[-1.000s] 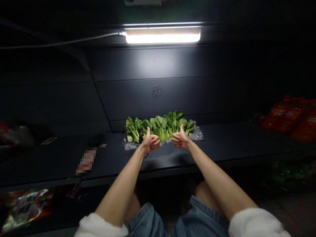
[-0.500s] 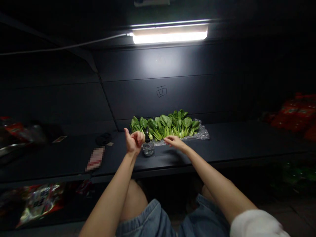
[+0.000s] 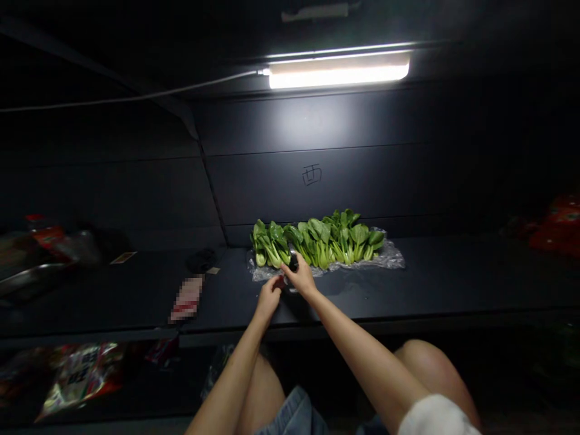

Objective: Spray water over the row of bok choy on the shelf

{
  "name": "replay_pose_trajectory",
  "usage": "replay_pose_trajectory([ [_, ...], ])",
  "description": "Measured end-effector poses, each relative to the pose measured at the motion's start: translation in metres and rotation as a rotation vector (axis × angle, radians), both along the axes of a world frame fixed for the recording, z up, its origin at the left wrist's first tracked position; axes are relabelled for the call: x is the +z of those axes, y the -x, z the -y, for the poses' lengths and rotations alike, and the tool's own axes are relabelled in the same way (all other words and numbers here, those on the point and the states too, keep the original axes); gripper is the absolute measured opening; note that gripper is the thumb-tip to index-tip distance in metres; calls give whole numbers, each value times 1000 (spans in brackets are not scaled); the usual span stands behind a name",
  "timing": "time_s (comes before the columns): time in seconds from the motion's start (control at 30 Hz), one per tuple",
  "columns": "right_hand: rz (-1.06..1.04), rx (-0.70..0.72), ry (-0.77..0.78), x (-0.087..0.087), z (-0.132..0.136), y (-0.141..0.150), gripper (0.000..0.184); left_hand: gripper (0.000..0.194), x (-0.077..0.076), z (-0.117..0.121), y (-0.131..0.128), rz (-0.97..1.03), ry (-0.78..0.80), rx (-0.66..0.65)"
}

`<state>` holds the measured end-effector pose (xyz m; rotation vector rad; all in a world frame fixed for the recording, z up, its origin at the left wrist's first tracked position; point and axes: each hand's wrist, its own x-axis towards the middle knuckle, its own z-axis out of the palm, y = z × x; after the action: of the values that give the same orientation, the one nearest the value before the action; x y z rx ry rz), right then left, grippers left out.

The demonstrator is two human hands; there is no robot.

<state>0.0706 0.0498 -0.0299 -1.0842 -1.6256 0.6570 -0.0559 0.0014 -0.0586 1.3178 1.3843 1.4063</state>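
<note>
A small clear spray bottle with a black top [image 3: 293, 261] is between my hands, just in front of the greens. My right hand [image 3: 301, 278] is closed around the black top. My left hand [image 3: 270, 295] grips lower down, at the bottle's clear body, most of which the fingers hide. Behind the hands, a row of leafy green bok choy [image 3: 319, 238] lies on a crinkled sheet of clear plastic [image 3: 393, 257], pale stems toward me and leaves toward the back panel.
The dark shelf [image 3: 362, 296] carries a blurred-out pink packet [image 3: 187, 298], a dark bundle [image 3: 200, 260] and a small card [image 3: 124, 258]. Red packages [image 3: 559, 226] sit at right. Shiny snack bags [image 3: 84, 374] fill the lower shelf. A lit tube lamp [image 3: 339, 74] hangs above.
My right hand has moved left from the front of the greens onto the bottle's black top. My left hand has shifted lower onto the body. The view has turned slightly left.
</note>
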Motion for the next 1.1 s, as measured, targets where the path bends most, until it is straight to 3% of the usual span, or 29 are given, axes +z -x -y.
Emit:
replay_pose_trajectory([
  [0.1,-13,-67,-34,3,-4,-17,30,43,-4,-1,-11,19,-14,-121],
  [0.2,-74,-62,-55,2,-8,-41,24,37,-6,-8,-22,-31,-31,-153],
  [0.33,-72,49,-41,2,-17,-71,31,28,-6,-24,-25,-250,-110,137],
  [0.43,-140,149,34,5,-24,-87,38,32,-4,-40,-17,-432,-113,382],
  [0.53,-250,178,154,8,-27,-98,46,43,-1,-57,-11,-574,-65,478],
  [0.63,-259,184,169,9,-25,-102,45,53,-1,-73,-11,-634,0,520],
  [0.87,-176,206,109,7,-19,-102,41,42,-12,-87,-8,-512,-9,569],
  [1.1,-104,279,129,20,-19,-104,37,40,-21,-92,10,-111,-93,452],
])
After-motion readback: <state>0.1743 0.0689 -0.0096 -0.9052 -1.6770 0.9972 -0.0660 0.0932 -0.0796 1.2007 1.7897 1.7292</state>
